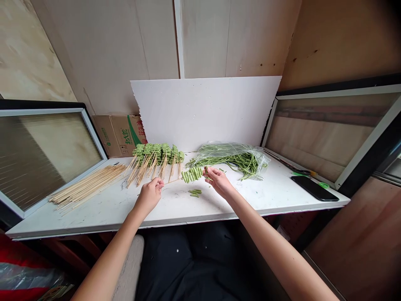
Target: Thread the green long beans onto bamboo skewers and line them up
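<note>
Holding stick end, my left hand [152, 194] is curled closed round it. Right hand [217, 179] pinches bean piece [206, 170] at far tip of same skewer [191, 174]. Row of cut pieces sits threaded on it, held just above table [282, 196]. Few loose pieces [195, 192] lie beneath. Beyond is a heap of finished skewers [156, 156]. Left of that, big pile of bare sticks [87, 188]. Right, bag of long beans [233, 158], well filled. I judge good batch done, plenty left.

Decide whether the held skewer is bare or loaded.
Partly loaded: green bean pieces sit bunched on the skewer by the right hand; toward the left hand it is bare.
</note>
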Motion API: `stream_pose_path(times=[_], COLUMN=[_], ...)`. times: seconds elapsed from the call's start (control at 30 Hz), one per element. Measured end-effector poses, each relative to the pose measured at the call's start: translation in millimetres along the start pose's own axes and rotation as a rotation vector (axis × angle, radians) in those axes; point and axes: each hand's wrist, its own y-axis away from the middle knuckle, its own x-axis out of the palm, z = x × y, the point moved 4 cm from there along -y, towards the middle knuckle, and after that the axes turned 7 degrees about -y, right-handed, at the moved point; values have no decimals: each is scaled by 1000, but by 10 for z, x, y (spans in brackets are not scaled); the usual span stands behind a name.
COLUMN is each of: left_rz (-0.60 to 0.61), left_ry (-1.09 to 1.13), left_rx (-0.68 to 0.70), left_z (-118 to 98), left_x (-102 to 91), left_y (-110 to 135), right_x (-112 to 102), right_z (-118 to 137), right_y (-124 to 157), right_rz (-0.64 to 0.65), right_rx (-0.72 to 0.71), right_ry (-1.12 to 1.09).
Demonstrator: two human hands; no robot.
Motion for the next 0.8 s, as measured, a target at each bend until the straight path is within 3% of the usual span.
stream_pose_path(times=[0.4,0.8], left_rz=[-36,-63], left_ry=[-79,-74], left_rx=[-17,-33], left_z=[0,-59], left_x=[13,24], left_y=[17,41], right_x=[-11,0], right_z=[-28,-66], right_y=[16,-14], right_rz=[-217,-193], right_rx=[-268,-240], right_ry=[199,166])
